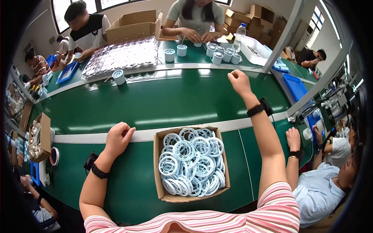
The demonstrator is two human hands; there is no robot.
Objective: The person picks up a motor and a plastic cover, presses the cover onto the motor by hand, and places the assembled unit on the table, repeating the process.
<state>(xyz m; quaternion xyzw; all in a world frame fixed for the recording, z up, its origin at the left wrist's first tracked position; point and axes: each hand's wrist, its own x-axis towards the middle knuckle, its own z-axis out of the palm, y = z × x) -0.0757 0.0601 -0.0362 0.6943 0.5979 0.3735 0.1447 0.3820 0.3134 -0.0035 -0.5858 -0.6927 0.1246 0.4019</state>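
Note:
Just left of a cardboard box [158, 171] of pale blue rings, my left hand [119, 136] rests at the metal strip along the table's edge. Its fingers are curled in, and nothing shows in them. My right arm reaches forward, with my right hand [239, 82] over the far part of the green belt [167, 101]. That hand is closed in a fist and no object shows in it. The pale blue plastic rings [183, 150] lie heaped in the box, spoked and round. One small white cylinder with a light blue top [118, 77] stands on the belt's far left.
Across the belt, a person handles a white cylinder beside several more cylinders [217, 58], a water bottle [240, 34] and a white tub [252, 50]. A silvery sheet of parts [120, 56] lies far left. A metal post [285, 35] rises at right, near another person's hand [293, 139].

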